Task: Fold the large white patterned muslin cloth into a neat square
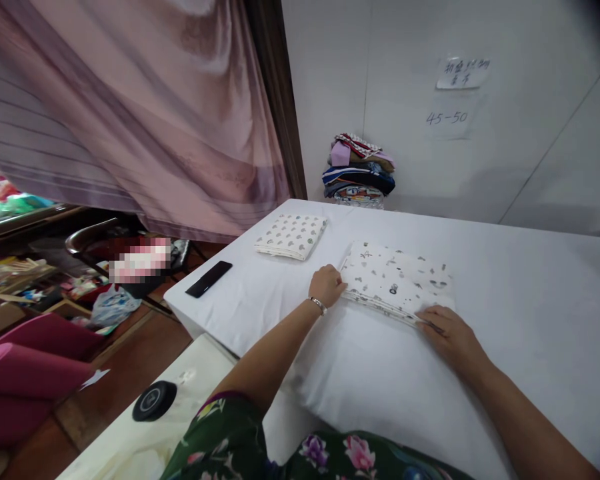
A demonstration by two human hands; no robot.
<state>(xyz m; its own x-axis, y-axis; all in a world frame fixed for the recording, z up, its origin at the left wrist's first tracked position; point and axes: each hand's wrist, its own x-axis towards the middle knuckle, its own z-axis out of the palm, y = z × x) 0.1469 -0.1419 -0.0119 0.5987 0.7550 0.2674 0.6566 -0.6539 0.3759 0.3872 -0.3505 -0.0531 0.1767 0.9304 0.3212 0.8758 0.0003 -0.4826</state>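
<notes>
A folded white cloth point(395, 277) with small grey and dark prints lies flat on the white-covered table point(525, 320) in front of me. My left hand point(327, 285), with a bracelet at the wrist, is closed on its near left corner. At the near right corner my right hand point(445, 328) grips the folded edge between thumb and fingers. Several layers show along the near side. Farther left on the table rests a second folded white cloth point(291, 236) with a grey print, apart from both hands.
A black phone point(209, 279) lies near the table's left edge. Against the wall at the back stands a pile of folded fabrics point(360, 170). A round black object point(155, 401) sits on a lower pale surface. Pink rolls point(35, 373) and a chair point(95, 233) are at left.
</notes>
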